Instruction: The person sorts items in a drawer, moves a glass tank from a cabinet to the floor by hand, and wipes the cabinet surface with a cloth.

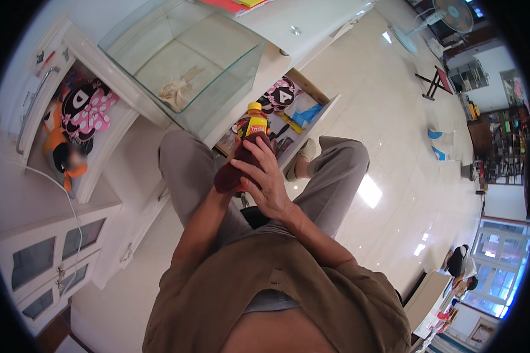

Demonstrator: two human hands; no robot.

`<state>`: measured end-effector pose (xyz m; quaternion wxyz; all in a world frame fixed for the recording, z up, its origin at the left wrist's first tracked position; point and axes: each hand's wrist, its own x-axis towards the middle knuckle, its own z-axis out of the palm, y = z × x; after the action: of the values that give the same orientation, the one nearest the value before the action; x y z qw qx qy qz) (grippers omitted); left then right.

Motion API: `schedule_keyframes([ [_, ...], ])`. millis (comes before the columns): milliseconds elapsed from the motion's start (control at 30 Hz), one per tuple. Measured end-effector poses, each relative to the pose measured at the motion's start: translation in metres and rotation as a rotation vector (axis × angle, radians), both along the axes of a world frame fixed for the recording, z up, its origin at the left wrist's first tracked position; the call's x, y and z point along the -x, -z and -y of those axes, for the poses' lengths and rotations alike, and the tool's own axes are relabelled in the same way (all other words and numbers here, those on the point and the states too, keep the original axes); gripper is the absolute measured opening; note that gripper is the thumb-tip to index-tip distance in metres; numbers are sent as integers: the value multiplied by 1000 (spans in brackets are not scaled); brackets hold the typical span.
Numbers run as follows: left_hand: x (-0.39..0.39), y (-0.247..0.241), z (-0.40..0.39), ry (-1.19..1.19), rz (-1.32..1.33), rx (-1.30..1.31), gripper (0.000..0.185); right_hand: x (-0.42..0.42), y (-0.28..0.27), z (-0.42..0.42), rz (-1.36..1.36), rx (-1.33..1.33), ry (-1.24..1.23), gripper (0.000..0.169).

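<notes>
A plastic drink bottle (257, 125) with a yellow cap and a yellow and red label points away from me between my knees. Its lower part is hidden by a dark red cloth (240, 165). My left hand (236, 145) holds the bottle from below and is mostly covered by the cloth. My right hand (265, 176) lies over the cloth with fingers spread, pressing it against the bottle. Just beyond the bottle is a pulled-out drawer (310, 87), which holds a black and pink polka-dot item (281, 95), a blue item (308, 115) and several small things.
A glass tank (229, 84) with a crumpled cloth (179, 90) inside stands on the white cabinet. At left, an open compartment (110, 145) holds a pink polka-dot item (90, 108) and an orange plush toy (64, 148). Farther off are a folding stool (437, 84), a fan (433, 20) and a person (463, 269).
</notes>
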<state>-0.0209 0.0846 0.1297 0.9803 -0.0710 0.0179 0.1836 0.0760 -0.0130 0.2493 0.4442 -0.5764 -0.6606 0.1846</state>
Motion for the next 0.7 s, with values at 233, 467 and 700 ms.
schedule_keyframes([
  [233, -8, -2, 5, -5, -376, -376, 55, -39, 10, -35, 73, -91, 115, 37],
  [467, -15, -17, 16, -107, -251, -354, 58, -54, 17, -41, -238, -24, 234, 38],
  [700, -8, -15, 9, -109, -208, -311, 70, -10, 17, 29, -48, 39, 17, 47],
])
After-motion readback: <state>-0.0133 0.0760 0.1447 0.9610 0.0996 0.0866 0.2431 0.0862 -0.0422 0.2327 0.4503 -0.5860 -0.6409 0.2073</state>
